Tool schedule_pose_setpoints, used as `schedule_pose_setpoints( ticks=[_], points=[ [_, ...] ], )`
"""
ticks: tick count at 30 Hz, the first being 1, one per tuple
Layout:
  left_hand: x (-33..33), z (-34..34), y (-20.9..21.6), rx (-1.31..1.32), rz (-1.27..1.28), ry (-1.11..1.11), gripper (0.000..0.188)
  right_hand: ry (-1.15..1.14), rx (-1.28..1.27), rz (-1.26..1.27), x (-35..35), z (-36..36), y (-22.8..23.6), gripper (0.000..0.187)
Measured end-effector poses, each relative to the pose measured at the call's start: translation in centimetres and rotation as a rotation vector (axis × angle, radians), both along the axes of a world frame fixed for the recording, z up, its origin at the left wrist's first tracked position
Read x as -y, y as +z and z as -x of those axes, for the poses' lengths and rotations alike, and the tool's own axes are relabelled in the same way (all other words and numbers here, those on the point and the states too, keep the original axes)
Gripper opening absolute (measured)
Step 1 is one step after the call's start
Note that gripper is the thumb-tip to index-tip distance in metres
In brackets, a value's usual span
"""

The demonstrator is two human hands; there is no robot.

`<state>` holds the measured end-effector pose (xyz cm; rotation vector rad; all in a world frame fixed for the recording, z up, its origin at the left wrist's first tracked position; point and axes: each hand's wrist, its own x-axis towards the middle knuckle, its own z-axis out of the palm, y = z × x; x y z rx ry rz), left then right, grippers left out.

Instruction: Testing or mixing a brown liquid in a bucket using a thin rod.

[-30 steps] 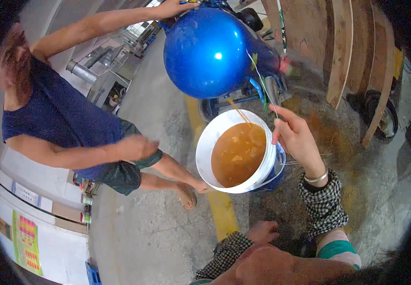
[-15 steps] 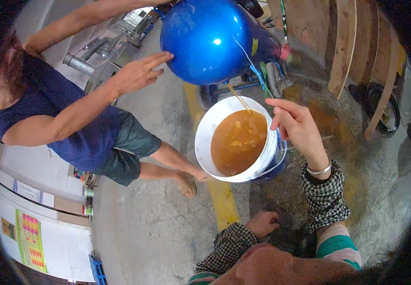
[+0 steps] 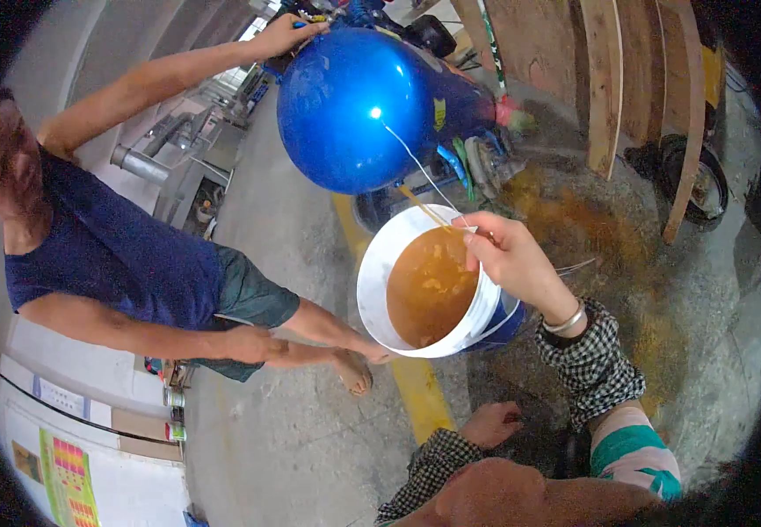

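My right hand point(image 3: 521, 268) is closed in a pinch on a thin pale wire point(image 3: 416, 162), above the right rim of a white bucket point(image 3: 373, 303). The wire slants up across the front of a shiny blue tank point(image 3: 345, 105). Brown, cloudy liquid point(image 3: 424, 299) with lighter foam fills much of the bucket. A thin brown stream point(image 3: 417, 203) runs from the tank's underside into it. My left hand point(image 3: 492, 425) hangs low, nearest the floor below the bucket, its fingers curled in and no object showing in them.
At left a co-worker in a dark sleeveless top point(image 3: 126, 237) rests a hand point(image 3: 288, 37) on top of the tank. Wooden boards point(image 3: 605, 88) lean at the upper right beside a black ring-shaped thing point(image 3: 706, 198). Brown stains mark the floor point(image 3: 591, 211); a yellow line point(image 3: 420, 400) crosses it.
My right hand has moved left and closer over the bucket's rim, with the wire in its fingers. The co-worker's nearer hand has dropped from beside the tank to the thigh.
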<state>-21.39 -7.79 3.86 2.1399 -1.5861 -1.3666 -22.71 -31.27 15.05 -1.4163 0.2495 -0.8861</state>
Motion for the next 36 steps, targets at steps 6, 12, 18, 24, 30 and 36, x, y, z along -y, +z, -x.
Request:
schedule_pose_setpoints(
  ticks=[6, 12, 18, 24, 30, 36],
  points=[
    [0.2, 0.2, -0.8, 0.019, -0.005, 0.044, 0.031, 0.061, -0.015, -0.206, -0.5, 0.0, 0.8, 0.018],
    [1.0, 0.6, 0.0, 0.019, -0.050, 0.025, 0.030, -0.008, 0.065, -0.063, -0.3, -0.8, -0.3, 0.018],
    [0.8, 0.2, -1.4, 0.014, -0.048, -0.020, 0.028, -0.023, -0.001, -0.035, -0.2, -0.6, -0.4, 0.021],
    [0.7, 0.1, -0.9, -0.035, -0.071, 0.020, 0.029, -0.026, -0.055, -0.054, -0.2, -0.3, 0.2, 0.023],
    [0.9, 0.5, -0.4, 0.059, -0.117, 0.017, 0.027, -0.022, 0.049, 0.034, 0.2, -0.5, -0.5, 0.034],
    [0.6, 0.5, -1.1, -0.006, -0.102, 0.013, 0.029, -0.130, 0.059, 0.210, 0.4, -1.0, -1.5, 0.048]
  ],
)
